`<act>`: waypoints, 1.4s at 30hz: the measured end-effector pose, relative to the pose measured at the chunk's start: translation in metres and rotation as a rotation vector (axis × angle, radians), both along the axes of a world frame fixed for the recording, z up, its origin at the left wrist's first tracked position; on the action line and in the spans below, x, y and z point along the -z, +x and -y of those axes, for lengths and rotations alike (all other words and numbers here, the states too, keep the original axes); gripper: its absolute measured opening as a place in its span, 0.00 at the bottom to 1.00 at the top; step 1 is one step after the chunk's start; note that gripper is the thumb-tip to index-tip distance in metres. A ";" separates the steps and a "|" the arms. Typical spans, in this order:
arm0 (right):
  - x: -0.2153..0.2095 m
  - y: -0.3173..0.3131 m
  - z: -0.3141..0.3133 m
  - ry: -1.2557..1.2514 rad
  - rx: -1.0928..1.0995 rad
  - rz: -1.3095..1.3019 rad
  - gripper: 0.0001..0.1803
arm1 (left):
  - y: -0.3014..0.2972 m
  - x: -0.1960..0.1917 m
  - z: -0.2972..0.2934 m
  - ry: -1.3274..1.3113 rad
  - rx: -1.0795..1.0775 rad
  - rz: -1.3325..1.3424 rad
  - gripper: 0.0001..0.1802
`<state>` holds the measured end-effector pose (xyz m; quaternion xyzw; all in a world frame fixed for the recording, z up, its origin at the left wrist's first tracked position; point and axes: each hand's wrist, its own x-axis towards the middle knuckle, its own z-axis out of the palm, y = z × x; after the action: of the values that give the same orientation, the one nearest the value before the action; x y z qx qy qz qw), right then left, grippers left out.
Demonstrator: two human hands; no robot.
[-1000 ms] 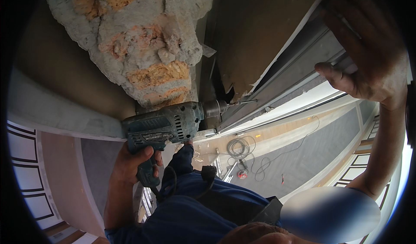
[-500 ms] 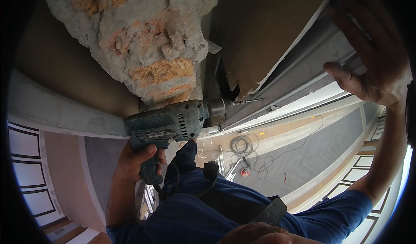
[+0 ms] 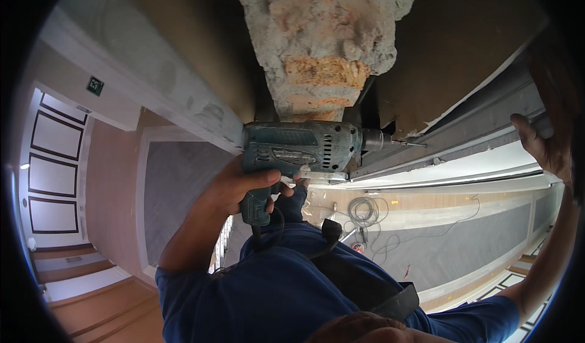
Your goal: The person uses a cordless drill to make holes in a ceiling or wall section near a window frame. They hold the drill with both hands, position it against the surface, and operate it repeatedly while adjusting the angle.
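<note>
My left hand (image 3: 241, 187) is wrapped round the handle of a worn dark-green power drill (image 3: 298, 145), which lies level across the view. From its metal chuck (image 3: 375, 140) a thin bit (image 3: 408, 143) points right, its tip at the grey metal rail (image 3: 481, 123). Whether the tip has entered the rail I cannot tell. At the right edge my right hand (image 3: 551, 145) rests against the rail, thumb apart and fingers stretched upward; the fingers are in shadow. Just beyond the drill stands a rough broken column of mortar and brick (image 3: 335, 44).
A grey beam (image 3: 146, 56) runs down to the drill's back end. Dark board (image 3: 463, 44) with a torn edge lies right of the column. Far below on the floor are a coiled cable (image 3: 364, 212) and a small red tool (image 3: 407, 271). Part of a ladder (image 3: 222, 245) shows beneath my left arm.
The view has swung left, so column, drill and rail sit farther right. The drill is still in my left hand with its bit at the rail; my right hand stays against the rail.
</note>
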<state>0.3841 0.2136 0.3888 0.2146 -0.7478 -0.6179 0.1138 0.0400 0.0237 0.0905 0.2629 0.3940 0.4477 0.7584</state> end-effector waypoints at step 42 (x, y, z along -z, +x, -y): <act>0.005 0.062 -0.006 -0.008 0.246 -0.035 0.39 | -0.005 0.015 -0.002 -0.057 0.053 0.236 0.29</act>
<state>0.4466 0.2197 0.3836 0.1098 -0.7689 -0.6278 0.0508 0.0346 0.0260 0.0753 0.1968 0.3075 0.4441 0.8183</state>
